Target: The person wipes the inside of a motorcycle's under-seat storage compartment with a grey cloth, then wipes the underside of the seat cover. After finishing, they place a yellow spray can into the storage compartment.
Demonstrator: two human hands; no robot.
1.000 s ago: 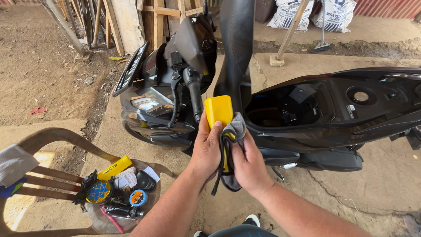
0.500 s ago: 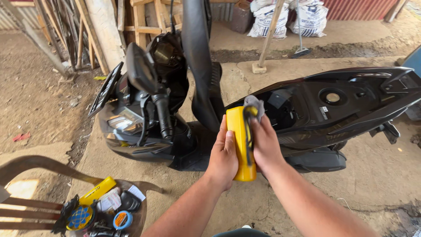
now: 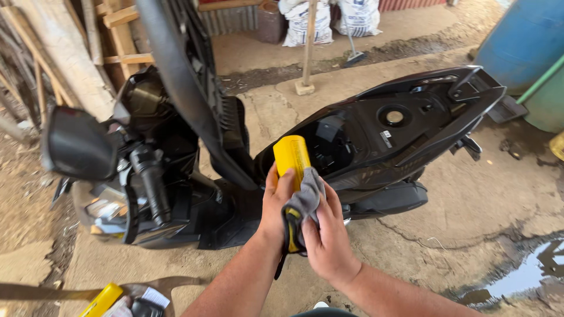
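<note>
My left hand (image 3: pixel 275 205) grips a yellow cylindrical can (image 3: pixel 291 155), held upright in front of me. My right hand (image 3: pixel 324 235) presses a grey cloth (image 3: pixel 305 201) with a dark and yellow edge against the can's lower side. Both hands hover in front of a black scooter (image 3: pixel 376 135) whose seat (image 3: pixel 188 88) is raised, exposing the open storage compartment (image 3: pixel 332 141) just behind the can.
The scooter's handlebar grip (image 3: pixel 151 182) and mirror (image 3: pixel 79 149) are at left. A chair seat at the bottom left holds a yellow item (image 3: pixel 103 300) and small containers. Wooden planks (image 3: pixel 59 53) lean at the back left, a blue barrel (image 3: pixel 523 41) stands at right, and a puddle (image 3: pixel 523 276) lies at lower right.
My view has moved closer to the scooter and swung right. The can now stands more upright, and the cloth has slid down from its top to its lower side.
</note>
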